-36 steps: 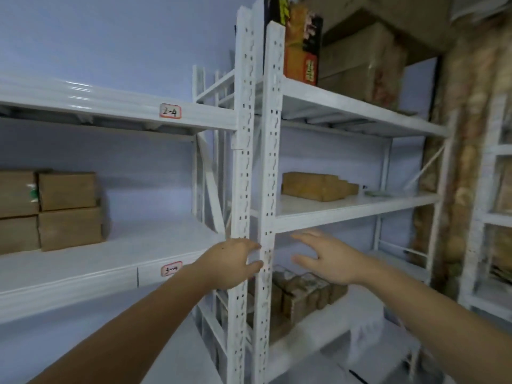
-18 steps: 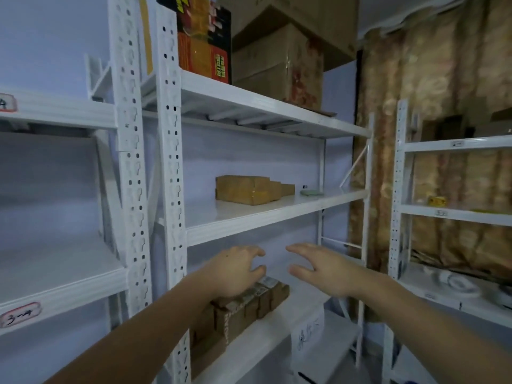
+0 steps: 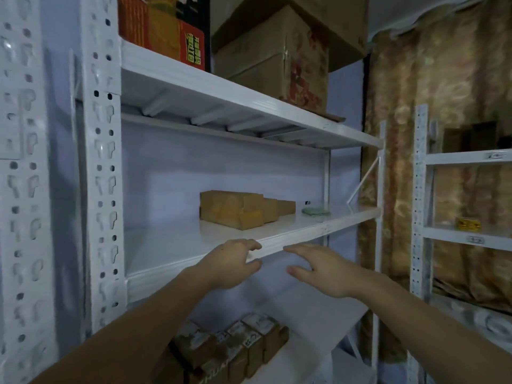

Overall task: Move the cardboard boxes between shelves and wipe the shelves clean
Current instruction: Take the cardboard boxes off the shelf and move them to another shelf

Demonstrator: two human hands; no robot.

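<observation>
Hands first: the left hand (image 3: 231, 263) and the right hand (image 3: 322, 270) hang side by side in front of the front lip of the white metal middle shelf (image 3: 318, 231), palms down. Neither grip holds anything. The left fingers curl loosely, their tips at or just over the lip, though real contact cannot be made out; the right fingers lie nearly straight, just short of the lip.

Below both grips, on the lower shelf, stands a row of small brown cardboard boxes with pale labels (image 3: 241, 347), not in line with either hand.

Beyond the grips, well back on the middle shelf and a little above them, sits the row of plain tan cardboard boxes (image 3: 241, 209). It lies almost straight ahead of the left grip and ahead-left of the right one, so the left hand looks nearer. Its long axis runs along the shelf, away to the right, biggest box nearest. A reach forward and slightly up, one hand to each end, seems the likely call.

Farther right of that row lies a small pale green folded cloth (image 3: 314, 211), nearer the right grip's side.
</observation>
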